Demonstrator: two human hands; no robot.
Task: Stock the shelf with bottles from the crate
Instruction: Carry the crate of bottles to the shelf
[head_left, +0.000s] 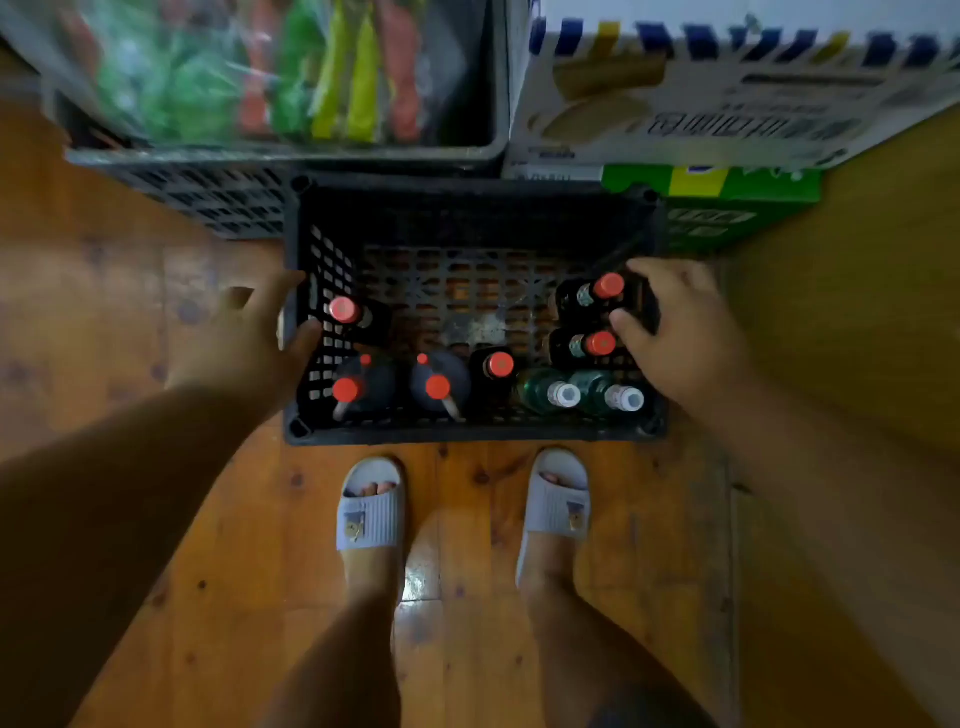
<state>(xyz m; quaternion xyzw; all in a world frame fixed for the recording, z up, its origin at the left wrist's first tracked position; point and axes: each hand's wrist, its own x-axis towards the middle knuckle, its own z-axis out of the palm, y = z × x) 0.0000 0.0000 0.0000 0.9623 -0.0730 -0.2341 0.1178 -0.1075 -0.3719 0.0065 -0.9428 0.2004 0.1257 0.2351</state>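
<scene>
Left grip (249, 338) on crate (467, 431) left wall, right grip (675, 332) on right wall

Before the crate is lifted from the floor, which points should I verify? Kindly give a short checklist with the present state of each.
1. Left hand grips the left wall of the crate: ok.
2. Right hand grips the right wall: ok.
3. Red-capped bottles stand upright: ok.
4. Two white-capped green bottles upright: they appear to lean, not ok.
5. Slippers clear of the crate: ok.
6. Shelf is free: cannot tell, out of view.
</scene>
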